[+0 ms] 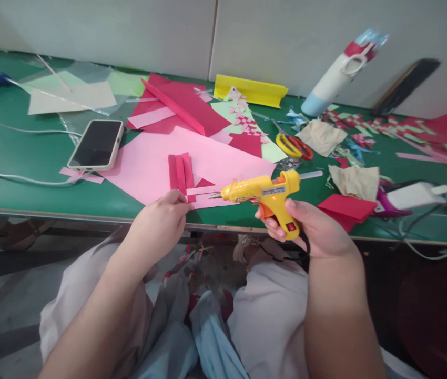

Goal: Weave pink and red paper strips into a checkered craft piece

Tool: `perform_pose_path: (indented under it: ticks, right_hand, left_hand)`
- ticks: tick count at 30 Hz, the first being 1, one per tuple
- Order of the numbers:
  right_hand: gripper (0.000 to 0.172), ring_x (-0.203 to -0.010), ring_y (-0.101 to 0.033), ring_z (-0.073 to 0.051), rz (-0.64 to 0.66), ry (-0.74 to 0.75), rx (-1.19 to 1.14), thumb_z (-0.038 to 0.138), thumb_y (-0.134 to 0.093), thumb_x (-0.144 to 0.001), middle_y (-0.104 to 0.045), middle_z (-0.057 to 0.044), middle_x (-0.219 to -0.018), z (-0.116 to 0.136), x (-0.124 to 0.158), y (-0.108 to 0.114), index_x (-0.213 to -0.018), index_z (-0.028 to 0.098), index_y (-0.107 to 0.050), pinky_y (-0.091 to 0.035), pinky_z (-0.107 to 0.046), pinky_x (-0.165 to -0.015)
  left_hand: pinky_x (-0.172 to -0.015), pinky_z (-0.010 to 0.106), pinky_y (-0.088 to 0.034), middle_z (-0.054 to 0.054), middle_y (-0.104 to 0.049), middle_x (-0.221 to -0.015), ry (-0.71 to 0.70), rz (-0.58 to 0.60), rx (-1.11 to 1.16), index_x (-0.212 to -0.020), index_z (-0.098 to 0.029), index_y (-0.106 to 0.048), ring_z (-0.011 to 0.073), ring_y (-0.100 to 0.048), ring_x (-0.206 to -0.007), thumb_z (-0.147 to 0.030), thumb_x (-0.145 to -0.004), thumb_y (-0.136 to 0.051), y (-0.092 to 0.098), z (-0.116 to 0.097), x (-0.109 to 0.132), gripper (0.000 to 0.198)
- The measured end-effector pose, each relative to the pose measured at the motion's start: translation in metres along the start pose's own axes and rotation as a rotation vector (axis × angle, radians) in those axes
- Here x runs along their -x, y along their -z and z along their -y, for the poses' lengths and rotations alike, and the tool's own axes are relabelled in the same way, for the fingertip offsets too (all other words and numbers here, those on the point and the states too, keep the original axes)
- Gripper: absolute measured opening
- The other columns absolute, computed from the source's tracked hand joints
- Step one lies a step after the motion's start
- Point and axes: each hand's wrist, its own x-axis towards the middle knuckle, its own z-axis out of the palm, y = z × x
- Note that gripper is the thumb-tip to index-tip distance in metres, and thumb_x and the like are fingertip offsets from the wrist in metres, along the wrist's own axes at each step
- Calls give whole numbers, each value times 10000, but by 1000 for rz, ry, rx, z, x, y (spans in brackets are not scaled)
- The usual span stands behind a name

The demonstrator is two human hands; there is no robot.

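My right hand [306, 226] is wrapped round the handle of a yellow hot glue gun [266, 192], its nozzle pointing left. A clear glue stick [311, 175] sticks out of the gun's back end. Just left of the nozzle, my left hand [164, 221] is closed with its fingertips at the end of a narrow pink paper strip [203, 190]. Folded red paper strips [180, 171] lie by those fingertips, on a large pink paper sheet [148, 158]. The fingers' undersides are hidden, and I cannot tell whether the nozzle touches the strip.
A phone [96, 145] lies at left, with a white cable near it. Scissors [292, 146], a yellow folded paper [251, 90], a bottle [339, 76] and woven paper pieces stand or lie farther back. At right are red paper [347, 208] and a white charger [415, 196] with cables.
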Motion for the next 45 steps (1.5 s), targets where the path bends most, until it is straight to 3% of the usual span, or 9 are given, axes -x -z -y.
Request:
perform_pose_path:
  ticks: [10,28,35,45]
  right_hand:
    - [423,-531,-449,-91,-28,-20,9,502,-745,-718,-558,-42,-669,1,-2,1,-854,103,-710,-354,-208,-429]
    - [426,-538,-441,-92,-18,-47,19,516,-731,-724,-545,-43,-685,-1,-4,4,-849,109,-704,-364,-208,-425]
    - [425,-533,-445,-94,-18,-23,27,514,-726,-731,-559,-46,-685,-1,-3,5,-860,110,-700,-362,-212,-427]
    - [423,-538,-442,-87,-10,-40,12,519,-714,-742,-536,-37,-691,-3,-5,8,-865,115,-716,-357,-198,-422]
  left_hand:
    - [-638,309,-491,109,-613,-1097,15,72,-111,-1053,-177,-701,200,-647,-797,-135,-897,-366,0,-10,1,372]
    - [-501,281,-416,96,-626,-1068,52,75,-184,-1028,-199,-706,202,-640,-781,-153,-893,-378,0,-15,0,358]
    - [-514,270,-421,70,-641,-1060,46,-4,-115,-1053,-233,-713,178,-642,-771,-185,-894,-383,-5,-7,2,370]
    - [-479,282,-395,91,-642,-1047,52,41,-181,-1012,-210,-714,210,-645,-788,-166,-896,-384,-3,-15,0,352]
